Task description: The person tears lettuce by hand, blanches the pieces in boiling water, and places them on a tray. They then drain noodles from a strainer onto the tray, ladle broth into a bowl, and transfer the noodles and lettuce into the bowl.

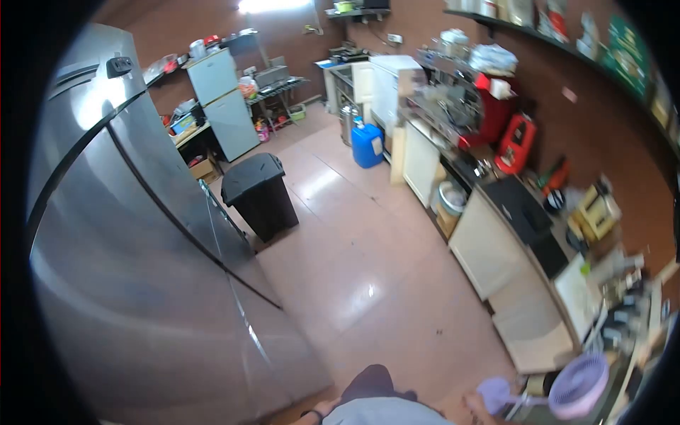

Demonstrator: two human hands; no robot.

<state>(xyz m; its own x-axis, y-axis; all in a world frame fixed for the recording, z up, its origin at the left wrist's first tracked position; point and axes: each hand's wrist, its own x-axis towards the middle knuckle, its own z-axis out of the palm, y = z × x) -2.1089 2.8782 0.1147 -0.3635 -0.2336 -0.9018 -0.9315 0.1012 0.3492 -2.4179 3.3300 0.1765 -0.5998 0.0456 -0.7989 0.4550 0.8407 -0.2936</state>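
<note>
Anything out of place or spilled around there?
Only a small thing: a few dark specks on the otherwise plain pink floor, near the white cabinets. I can't tell whether they're dirt or damage. I see no puddle on the visible floor.

Right hand [474,406] blurred, left hand [327,406] partly hidden, counter items [623,304] blurred

Looks like smooth, shiny metal on the big fridge [156,283]. Beside the big fridge, looks like dull plastic on the bin [262,202]. Right of the big fridge, shines smooth on the floor [382,269].
</note>
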